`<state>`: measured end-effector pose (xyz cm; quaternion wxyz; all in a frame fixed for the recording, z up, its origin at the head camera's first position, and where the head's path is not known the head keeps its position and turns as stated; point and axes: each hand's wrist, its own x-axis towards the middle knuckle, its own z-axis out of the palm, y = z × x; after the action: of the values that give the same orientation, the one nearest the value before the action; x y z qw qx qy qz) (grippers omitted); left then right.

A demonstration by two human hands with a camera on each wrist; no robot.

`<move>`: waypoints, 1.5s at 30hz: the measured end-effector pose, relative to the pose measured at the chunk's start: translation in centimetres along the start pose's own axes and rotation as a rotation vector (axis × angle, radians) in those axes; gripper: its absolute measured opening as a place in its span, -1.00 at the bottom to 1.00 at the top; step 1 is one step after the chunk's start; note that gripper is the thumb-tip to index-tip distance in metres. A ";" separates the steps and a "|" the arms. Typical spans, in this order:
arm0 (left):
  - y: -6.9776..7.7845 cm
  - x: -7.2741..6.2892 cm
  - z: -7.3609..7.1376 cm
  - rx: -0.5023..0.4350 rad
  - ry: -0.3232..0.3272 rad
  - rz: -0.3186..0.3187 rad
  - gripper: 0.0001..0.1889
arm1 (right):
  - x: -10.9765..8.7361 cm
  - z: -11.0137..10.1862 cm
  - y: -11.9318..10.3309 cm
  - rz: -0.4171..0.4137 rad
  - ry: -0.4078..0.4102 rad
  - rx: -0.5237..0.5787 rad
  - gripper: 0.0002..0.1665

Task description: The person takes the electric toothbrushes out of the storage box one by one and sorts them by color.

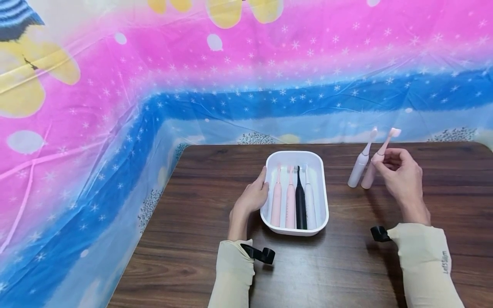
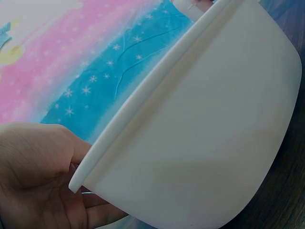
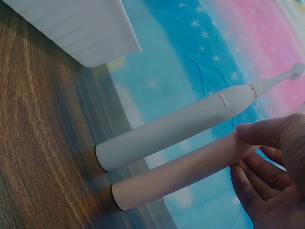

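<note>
My left hand grips the left rim of a white plastic tray, with thumb and fingers around the edge in the left wrist view. Side by side in the tray lie two pink electric toothbrushes, a black electric toothbrush and a white one. To the right, my right hand pinches a pink electric toothbrush near the top of its handle. This brush is upright, its base at the tabletop. Just left of it a white electric toothbrush stands upright on its own.
The dark wooden table ends at a back edge just behind the tray and the standing brushes. A pink and blue patterned cloth hangs behind it and along the left side. Black camera straps sit at both wrists.
</note>
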<state>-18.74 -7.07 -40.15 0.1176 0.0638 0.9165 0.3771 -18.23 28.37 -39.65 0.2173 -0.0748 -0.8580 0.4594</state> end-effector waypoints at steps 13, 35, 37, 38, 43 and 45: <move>-0.1 0.0 0.0 -0.004 -0.011 -0.003 -0.42 | -0.3 0.0 -0.2 0.010 0.014 -0.005 -0.50; 0.0 0.0 -0.1 -0.009 -0.006 -0.007 -0.42 | -0.3 -0.1 0.1 0.004 -0.007 0.008 -0.44; 0.0 0.0 -0.1 -0.010 -0.003 -0.002 -0.42 | -0.2 -0.1 0.0 -0.001 -0.008 0.014 -0.43; 0.1 0.0 -0.1 -0.008 0.000 -0.001 -0.42 | -0.2 -0.1 0.0 -0.002 -0.007 0.016 -0.43; 0.0 0.0 0.0 -0.007 0.001 -0.004 -0.42 | -0.3 -0.2 0.3 0.001 -0.004 0.030 -0.42; 0.0 0.0 0.0 -0.009 0.001 -0.003 -0.42 | -0.3 -0.2 0.4 0.007 0.009 0.040 -0.42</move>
<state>-18.69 -7.06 -40.14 0.1179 0.0616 0.9149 0.3812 -17.90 28.63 -39.99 0.2211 -0.0754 -0.8474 0.4768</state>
